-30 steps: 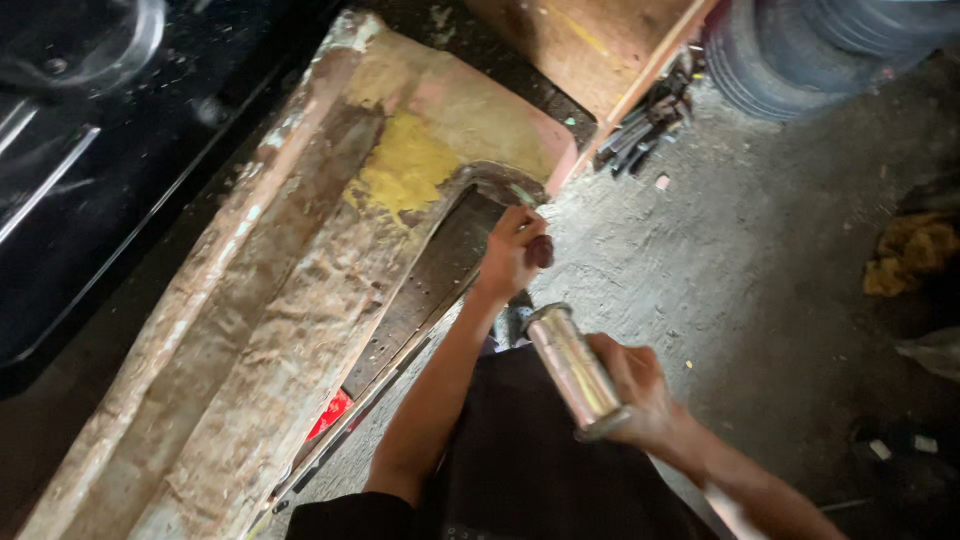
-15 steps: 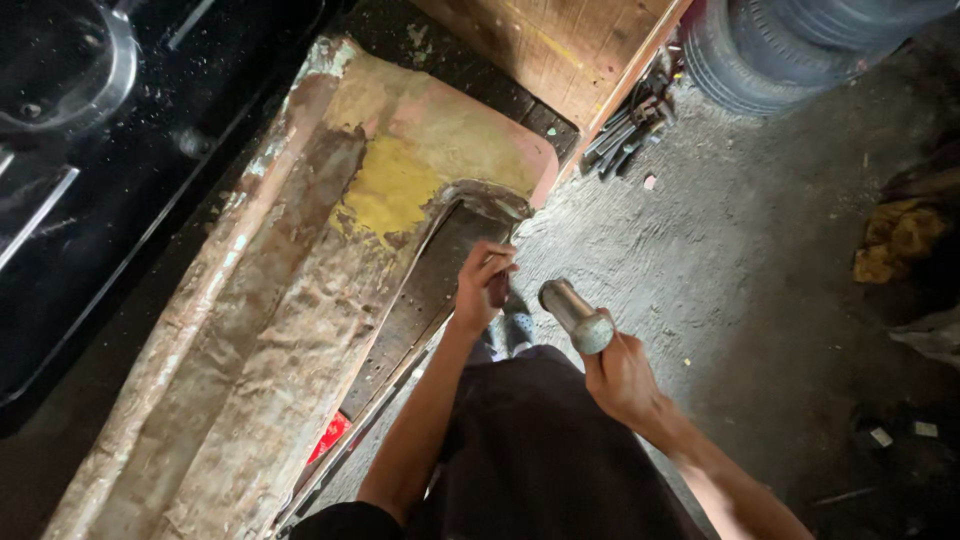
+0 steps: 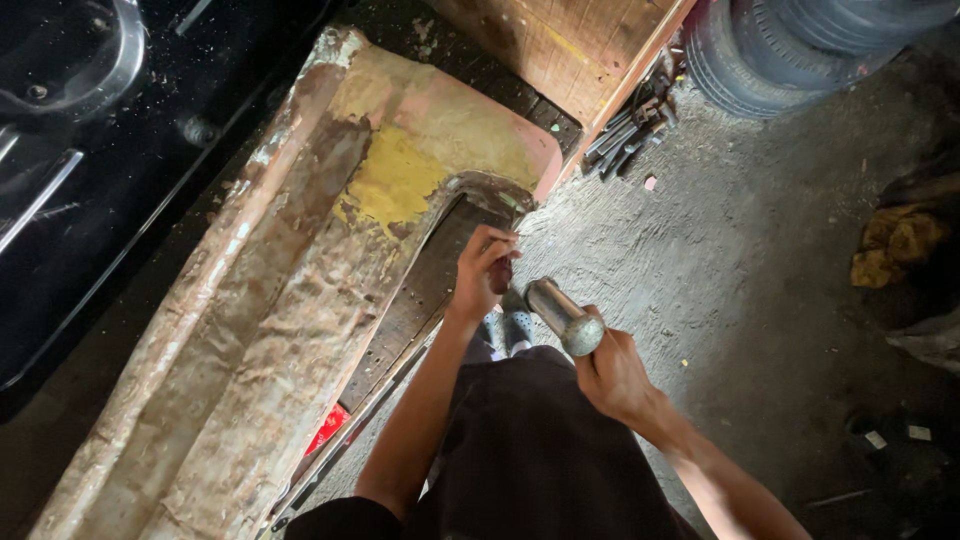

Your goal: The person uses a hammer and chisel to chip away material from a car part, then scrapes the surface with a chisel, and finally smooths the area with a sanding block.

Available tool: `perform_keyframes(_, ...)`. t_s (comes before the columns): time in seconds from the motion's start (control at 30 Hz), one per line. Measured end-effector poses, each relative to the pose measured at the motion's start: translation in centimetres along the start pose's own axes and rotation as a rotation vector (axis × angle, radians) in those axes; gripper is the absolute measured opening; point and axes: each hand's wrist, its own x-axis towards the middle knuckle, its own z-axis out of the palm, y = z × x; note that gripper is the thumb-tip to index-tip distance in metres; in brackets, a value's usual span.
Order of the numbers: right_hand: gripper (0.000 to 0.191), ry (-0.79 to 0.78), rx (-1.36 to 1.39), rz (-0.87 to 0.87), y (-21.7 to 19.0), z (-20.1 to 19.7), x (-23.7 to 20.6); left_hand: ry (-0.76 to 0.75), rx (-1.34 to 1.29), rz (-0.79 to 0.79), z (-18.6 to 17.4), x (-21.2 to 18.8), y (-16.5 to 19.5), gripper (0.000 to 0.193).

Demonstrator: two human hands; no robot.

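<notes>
A rusty, patched metal panel point(image 3: 300, 300) with a yellow patch lies on the ground in front of me. My left hand point(image 3: 480, 272) is closed around a small dark tool, hard to make out, and holds it at the panel's curved right edge point(image 3: 490, 195). My right hand point(image 3: 612, 378) grips a shiny metal cylinder point(image 3: 560, 314), whose far end points at the left hand and sits just beside it. My dark trousers point(image 3: 530, 450) and shoes fill the lower middle.
A wooden board point(image 3: 570, 50) leans at the top, with a heap of metal tools point(image 3: 625, 130) at its foot. Tyres point(image 3: 800, 40) stand at the top right. A yellow rag point(image 3: 895, 240) lies on the concrete floor. Black vehicle bodywork point(image 3: 90, 170) runs along the left.
My right hand has brought the metal cylinder down from a raised position to just beside my left hand. The left hand stays at the panel's edge.
</notes>
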Motion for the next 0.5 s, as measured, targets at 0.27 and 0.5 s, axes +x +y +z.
perform_keyframes(0.27,0.033,-0.152,0.004,0.015,-2.1,-1.1,1.0,0.010,-0.005,-0.016,0.7,1.5,0.2,0.028)
perform_keyframes(0.5,0.068,-0.092,-0.187,-0.432,-2.4,-1.1,0.0,0.067,0.029,-0.010,1.5,1.9,-0.7,0.027)
